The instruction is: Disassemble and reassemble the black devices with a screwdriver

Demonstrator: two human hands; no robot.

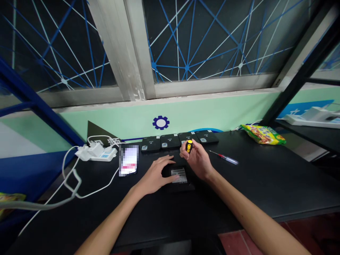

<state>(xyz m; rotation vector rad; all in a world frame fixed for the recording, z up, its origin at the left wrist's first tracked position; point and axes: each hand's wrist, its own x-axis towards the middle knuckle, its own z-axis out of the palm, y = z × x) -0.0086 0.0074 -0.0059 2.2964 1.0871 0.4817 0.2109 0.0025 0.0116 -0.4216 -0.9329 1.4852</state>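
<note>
A flat black device with a silver printed label lies on the dark table in front of me. My left hand reaches over its left side, fingers stretched out and apart, with the thumb resting at the label. Above the device's upper right, my right hand is closed around the black-and-yellow handle of a screwdriver. The screwdriver's shaft and tip are hidden from view. On the table right of my right hand lies another screwdriver with a clear handle and thin shaft.
Several flat black boxes stand in a row along the wall. To the left are a phone with a lit screen and a white power strip with trailing cables. A yellow-green snack bag lies at the back right.
</note>
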